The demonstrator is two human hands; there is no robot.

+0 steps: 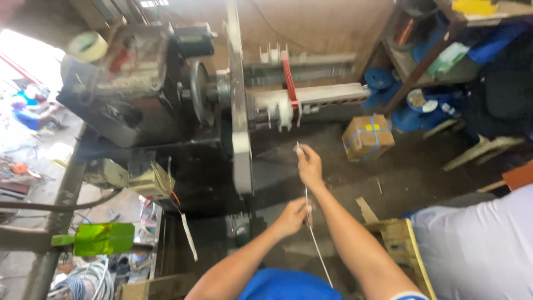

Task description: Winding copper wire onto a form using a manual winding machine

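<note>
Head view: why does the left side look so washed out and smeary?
Head view: daylight overexposes the top-left corner; the machine and tape roll are motion-blurred; the right hand and left hand pinching the thin strip look sharper; edges bend, wide-angle.

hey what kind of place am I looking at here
Probably a small coil-winding or motor repair workshop. A winding machine with a long white form stands on a grimy bench, both hands, left hand and right hand, pull a thin white strip, and cluttered shelves hold wire spools.
</note>
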